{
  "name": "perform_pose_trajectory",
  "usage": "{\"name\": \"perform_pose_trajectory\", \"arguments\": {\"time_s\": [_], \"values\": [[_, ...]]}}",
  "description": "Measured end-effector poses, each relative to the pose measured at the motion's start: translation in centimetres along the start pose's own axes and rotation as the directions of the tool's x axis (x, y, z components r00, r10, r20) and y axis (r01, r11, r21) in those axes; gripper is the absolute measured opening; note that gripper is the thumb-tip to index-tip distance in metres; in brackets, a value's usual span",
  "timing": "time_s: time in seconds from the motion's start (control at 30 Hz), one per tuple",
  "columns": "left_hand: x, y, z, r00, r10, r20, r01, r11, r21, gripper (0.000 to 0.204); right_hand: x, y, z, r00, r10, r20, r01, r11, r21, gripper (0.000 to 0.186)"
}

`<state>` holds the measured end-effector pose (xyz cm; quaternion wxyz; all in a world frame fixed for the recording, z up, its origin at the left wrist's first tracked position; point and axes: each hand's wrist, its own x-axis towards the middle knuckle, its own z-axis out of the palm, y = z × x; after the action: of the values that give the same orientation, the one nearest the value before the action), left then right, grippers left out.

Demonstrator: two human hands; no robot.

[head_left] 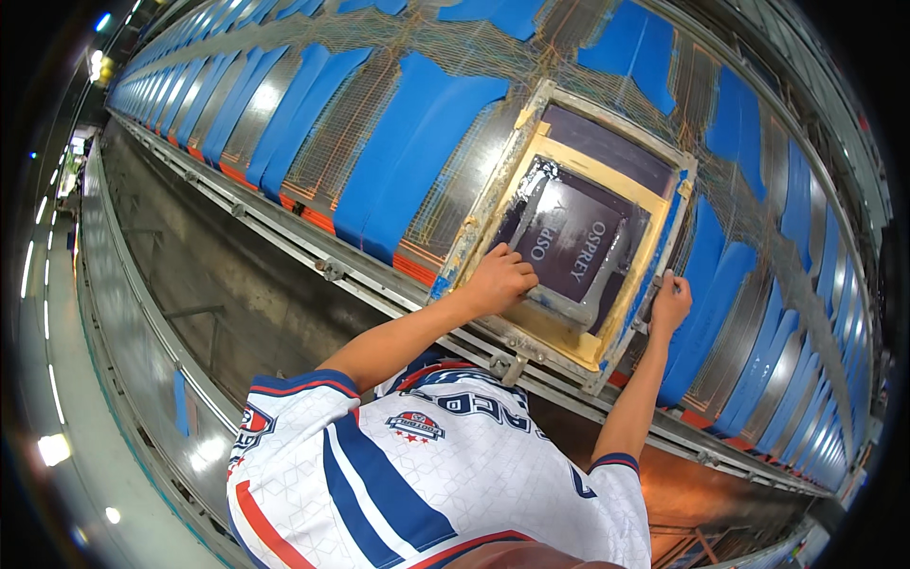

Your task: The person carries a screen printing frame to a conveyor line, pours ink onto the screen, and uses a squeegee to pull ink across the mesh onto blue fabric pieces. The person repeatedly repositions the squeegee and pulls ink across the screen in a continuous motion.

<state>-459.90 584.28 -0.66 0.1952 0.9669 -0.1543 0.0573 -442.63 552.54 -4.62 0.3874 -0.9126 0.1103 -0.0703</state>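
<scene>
A screen printing frame [684,185] lies tilted across the long table, its worn rails edged with yellowish tape. Its dark mesh [580,237] carries light lettering and a border of wet grey ink [569,305]. Over the mesh's near left corner, my left hand [504,280] is closed with its fingers curled down. What it grips, if anything, is hidden beneath it. At the outer right rail, my right hand [671,303] is closed on a small grey piece at the frame's side.
Blue fabric pieces [408,142] lie in rows along the table [464,194], which is streaked with coloured lines. A metal rail [379,284] with bolts runs along the near edge, between my body and the frame. An aisle [152,398] stretches away at the left.
</scene>
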Motion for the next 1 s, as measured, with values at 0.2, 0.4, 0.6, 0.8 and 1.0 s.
{"name": "perform_pose_trajectory", "arguments": {"time_s": [0.2,0.4,0.6,0.8,1.0], "values": [[-1.9,-2.7,-4.5,0.999,-0.046,-0.022,0.047,0.998,0.045,0.031,-2.2,-3.6,2.5,0.984,-0.18,-0.016,0.18,0.979,0.091,0.028],[-9.2,-18.3,-11.6,0.992,-0.092,0.081,0.089,0.995,0.04,0.03,-11.1,-14.4,17.0,0.992,-0.125,-0.024,0.127,0.952,0.278,0.021],[-15.5,-23.3,-15.0,1.0,-0.016,-0.004,0.017,0.997,0.079,0.04,-14.2,-19.7,23.0,0.979,-0.18,-0.091,0.196,0.956,0.217,0.025],[-20.1,-23.4,-13.7,0.997,0.069,-0.03,-0.065,0.992,0.107,0.042,-14.7,-20.7,23.0,0.996,-0.085,0.029,0.081,0.99,0.113,0.025],[-16.9,-25.6,-13.1,0.984,0.123,-0.125,-0.111,0.989,0.1,0.021,-14.0,-19.3,23.8,0.991,-0.096,0.092,0.099,0.995,-0.033,0.026]]}}
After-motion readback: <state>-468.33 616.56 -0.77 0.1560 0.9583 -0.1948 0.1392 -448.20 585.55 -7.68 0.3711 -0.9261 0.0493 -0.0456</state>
